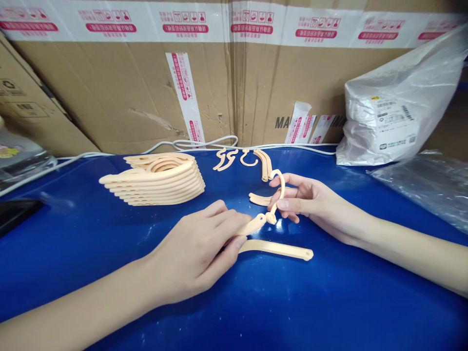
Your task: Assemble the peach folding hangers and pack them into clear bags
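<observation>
Left hand (199,243) grips hanger arm (253,225) — near end hidden under fingers (226,217); right hand (310,202) pinches hook (282,183).

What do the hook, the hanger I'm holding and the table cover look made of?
Hook: likely moulded plastic, matte peach, smooth. Hanger: same plastic look, uniform colour. Table cover: probably glossy blue vinyl or plastic sheet; it mirrors light.

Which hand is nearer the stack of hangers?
Left. The left hand, gripping a hanger arm, is right of the stack of hangers; the right hand, pinching a hook, is farther right.
</observation>
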A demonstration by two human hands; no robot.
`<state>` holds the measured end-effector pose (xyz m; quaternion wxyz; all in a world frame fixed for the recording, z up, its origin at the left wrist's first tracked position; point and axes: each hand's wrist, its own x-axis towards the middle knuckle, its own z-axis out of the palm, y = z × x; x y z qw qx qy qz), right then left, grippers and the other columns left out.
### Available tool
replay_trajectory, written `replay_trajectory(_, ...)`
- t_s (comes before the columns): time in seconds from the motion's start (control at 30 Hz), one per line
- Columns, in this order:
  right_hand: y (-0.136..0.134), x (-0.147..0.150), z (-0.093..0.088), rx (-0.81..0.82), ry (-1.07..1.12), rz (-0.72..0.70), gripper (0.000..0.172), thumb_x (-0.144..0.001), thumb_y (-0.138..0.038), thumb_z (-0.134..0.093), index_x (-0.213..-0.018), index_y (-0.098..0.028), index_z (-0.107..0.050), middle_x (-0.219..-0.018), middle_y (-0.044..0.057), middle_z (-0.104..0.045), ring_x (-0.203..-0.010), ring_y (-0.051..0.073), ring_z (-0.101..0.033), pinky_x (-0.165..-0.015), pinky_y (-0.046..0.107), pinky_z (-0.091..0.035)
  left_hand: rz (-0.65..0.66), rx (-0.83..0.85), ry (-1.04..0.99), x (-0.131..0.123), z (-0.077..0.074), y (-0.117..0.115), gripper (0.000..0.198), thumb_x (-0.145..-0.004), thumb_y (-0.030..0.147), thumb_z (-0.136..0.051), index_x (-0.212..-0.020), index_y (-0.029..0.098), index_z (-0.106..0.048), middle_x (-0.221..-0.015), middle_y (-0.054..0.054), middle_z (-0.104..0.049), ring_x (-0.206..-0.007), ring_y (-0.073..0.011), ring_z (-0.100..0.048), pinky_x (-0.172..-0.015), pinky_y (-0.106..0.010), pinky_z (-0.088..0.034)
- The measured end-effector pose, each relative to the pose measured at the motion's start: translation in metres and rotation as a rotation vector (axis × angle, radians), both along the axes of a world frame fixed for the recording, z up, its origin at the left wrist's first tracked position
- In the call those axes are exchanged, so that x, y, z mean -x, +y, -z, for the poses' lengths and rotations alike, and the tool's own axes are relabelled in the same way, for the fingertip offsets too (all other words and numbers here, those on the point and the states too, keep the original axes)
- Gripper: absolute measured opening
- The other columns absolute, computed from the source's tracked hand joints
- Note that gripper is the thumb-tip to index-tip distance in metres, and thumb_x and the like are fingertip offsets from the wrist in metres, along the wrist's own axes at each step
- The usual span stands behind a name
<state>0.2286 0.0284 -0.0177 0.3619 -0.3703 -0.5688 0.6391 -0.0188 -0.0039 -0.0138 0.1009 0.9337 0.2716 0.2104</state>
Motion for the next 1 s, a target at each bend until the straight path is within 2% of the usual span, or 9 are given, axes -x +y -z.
replay_trajectory(0.13, 0.001, -0.001, -0.001, 0.013, -0.004, -0.008, 0.041, -0.077, -0.028, -0.080, -0.110, -0.021, -0.056, -0.088, 0.000, -0.072, -0.061, 0.007, -0.057, -0.052, 0.018, -0.045, -0.017, -0.015, 0.037, 0.000, 0.003, 0.001, 0.026, -0.104, 0.023, -0.030, -0.112, 0.016, -0.053, -0.091, -0.005, -0.061, -0.081, -0.0199, -0.045, -0.073, -0.033, -0.040)
replay_trajectory(0.27, 0.001, -0.001, -0.001, 0.015, -0.025, -0.015, 0.041, -0.077, -0.028, -0.079, -0.111, -0.021, -0.057, -0.085, 0.000, -0.072, -0.061, 0.007, -0.056, -0.053, 0.019, -0.043, -0.012, -0.085, 0.037, 0.000, 0.008, 0.002, 0.027, -0.104, 0.020, -0.029, -0.118, 0.015, -0.052, -0.092, -0.005, -0.061, -0.082, -0.0199, -0.047, -0.072, -0.032, -0.041)
replay_trajectory(0.4, 0.001, 0.000, -0.002, 0.026, -0.049, -0.002, 0.042, -0.076, -0.028, -0.080, -0.111, -0.020, -0.059, -0.084, 0.002, -0.072, -0.061, 0.008, -0.055, -0.052, 0.020, -0.041, -0.018, -0.144, 0.043, -0.001, 0.010, 0.002, 0.027, -0.104, 0.019, -0.029, -0.116, 0.014, -0.053, -0.092, -0.006, -0.062, -0.081, -0.0193, -0.049, -0.071, -0.032, -0.043)
replay_trajectory(0.53, 0.000, 0.001, -0.001, 0.012, -0.047, 0.004, 0.035, -0.076, -0.027, -0.079, -0.103, -0.019, -0.058, -0.079, 0.001, -0.069, -0.062, 0.009, -0.054, -0.051, 0.021, -0.039, -0.007, -0.209, 0.038, -0.001, 0.012, 0.003, 0.027, -0.104, 0.017, -0.030, -0.116, 0.012, -0.053, -0.092, -0.006, -0.063, -0.080, -0.0180, -0.049, -0.071, -0.032, -0.042)
replay_trajectory(0.73, -0.002, 0.002, 0.000, 0.010, -0.052, 0.025, 0.030, -0.078, -0.025, -0.077, -0.100, -0.020, -0.056, -0.075, -0.002, -0.067, -0.061, 0.009, -0.052, -0.054, 0.022, -0.039, -0.041, -0.251, 0.044, 0.000, 0.017, 0.002, 0.023, -0.104, 0.018, -0.031, -0.112, 0.014, -0.052, -0.092, -0.006, -0.062, -0.080, -0.0199, -0.048, -0.070, -0.032, -0.039)
replay_trajectory(1.0, -0.004, 0.003, -0.001, -0.023, -0.065, 0.062, 0.032, -0.076, -0.023, -0.078, -0.097, -0.020, -0.055, -0.072, -0.003, -0.066, -0.062, 0.009, -0.049, -0.058, 0.023, -0.037, -0.056, -0.319, 0.094, 0.000, 0.013, 0.000, 0.022, -0.099, 0.009, -0.035, -0.108, 0.012, -0.055, -0.091, -0.009, -0.065, -0.076, -0.0216, -0.050, -0.066, -0.033, -0.039)
